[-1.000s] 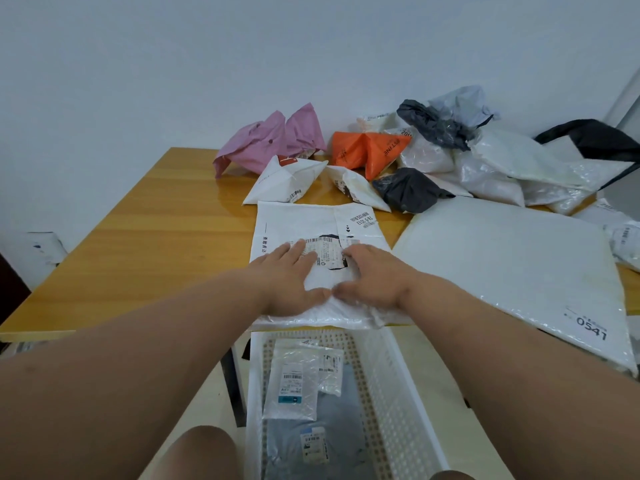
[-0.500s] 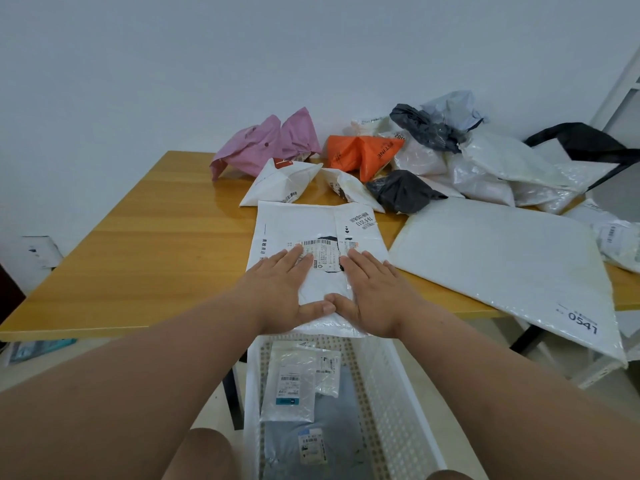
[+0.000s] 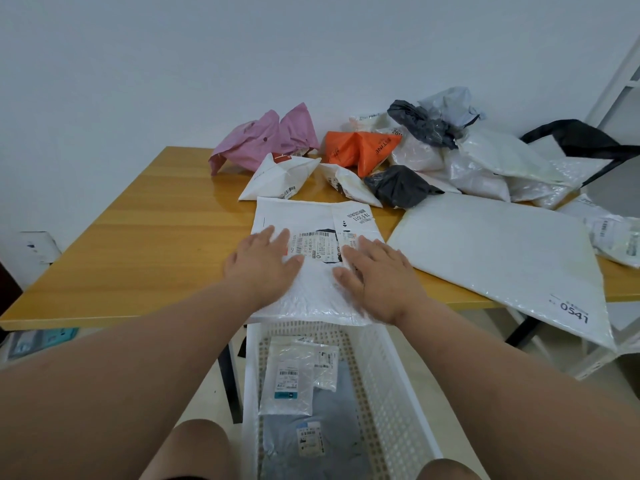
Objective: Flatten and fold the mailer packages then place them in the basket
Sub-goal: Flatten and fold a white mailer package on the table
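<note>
Hands lie flat, palms down, on a white bubble-lined plastic mailer with a printed shipping label (image 3: 313, 261) that rests on the wooden table with a yellow-orange top (image 3: 138, 244). The left hand (image 3: 263, 268) presses the mailer's left half with straight fingers held loosely together, and the right hand (image 3: 375, 282) presses the right half the same way; a strip of mailer shows between the two thumbs. Neither hand pinches or curls round anything. The mailer's long axis runs away from the person, from the table's near edge under the wrists toward the wall; its near end hangs slightly over that edge and its far end lies beyond the fingertips. The label sits crosswise just past the fingertips, between the hands.

Below the wrists stands a white perforated plastic basket (image 3: 384, 386), holding a small clear bubble mailer (image 3: 289, 375) on top of a grey flat mailer (image 3: 329, 427).

Right of the right hand, just beside the pressed mailer, lies a large flat white mailer marked 0541 (image 3: 495, 265), one corner overhanging the table edge. Beyond the fingertips sit crumpled packages: a pink plastic mailer (image 3: 263, 140), a folded white one (image 3: 280, 178), an orange one (image 3: 360, 150), a small black one (image 3: 398, 185), and a heap of white and dark bags (image 3: 478, 157) further right.
</note>
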Demonstrator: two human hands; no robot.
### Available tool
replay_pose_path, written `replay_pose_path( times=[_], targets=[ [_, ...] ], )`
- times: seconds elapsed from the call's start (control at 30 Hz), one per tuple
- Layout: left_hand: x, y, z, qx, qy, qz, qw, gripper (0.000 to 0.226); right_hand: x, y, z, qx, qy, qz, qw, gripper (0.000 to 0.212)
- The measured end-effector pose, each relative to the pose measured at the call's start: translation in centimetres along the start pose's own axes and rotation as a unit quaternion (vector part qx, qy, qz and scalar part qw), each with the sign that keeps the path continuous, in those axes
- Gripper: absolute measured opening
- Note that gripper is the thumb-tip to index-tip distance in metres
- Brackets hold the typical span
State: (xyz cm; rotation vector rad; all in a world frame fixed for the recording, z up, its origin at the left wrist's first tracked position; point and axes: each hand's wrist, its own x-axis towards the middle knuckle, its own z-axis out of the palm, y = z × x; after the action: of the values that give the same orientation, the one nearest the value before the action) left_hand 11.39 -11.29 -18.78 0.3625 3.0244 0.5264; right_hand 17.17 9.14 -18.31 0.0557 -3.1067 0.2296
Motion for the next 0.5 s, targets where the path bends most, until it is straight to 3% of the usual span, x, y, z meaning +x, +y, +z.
replay_pose_path(
  times=[0.13, 0.23, 0.3, 0.4, 0.5],
  targets=[
    [0.4, -0.5, -0.1, -0.051, 0.031, -0.119, 0.991, 0.070, 0.4, 0.5, -0.1, 0.042, 0.070, 0.140, 0.987, 0.051],
    [0.9, -0.6, -0.2, -0.091, 0.034, -0.131, 0.987, 0.064, 1.1, 0.3, -0.2, 0.053, 0.043, 0.199, 0.978, 0.048],
    [1.2, -0.5, -0.6, -0.183, 0.035, -0.140, 0.972, 0.053, 1.9, 0.2, -0.6, 0.090, 0.026, 0.214, 0.972, 0.050],
    [1.5, -0.6, -1.4, -0.362, 0.049, -0.209, 0.907, 0.025, 2.9, 0.1, -1.4, 0.188, 0.024, 0.248, 0.950, 0.060],
    [1.6, -1.2, -2.0, -0.493, 0.030, -0.254, 0.831, 0.014, 2.9, 0.1, -2.7, 0.268, 0.041, 0.282, 0.920, 0.054]
  ],
)
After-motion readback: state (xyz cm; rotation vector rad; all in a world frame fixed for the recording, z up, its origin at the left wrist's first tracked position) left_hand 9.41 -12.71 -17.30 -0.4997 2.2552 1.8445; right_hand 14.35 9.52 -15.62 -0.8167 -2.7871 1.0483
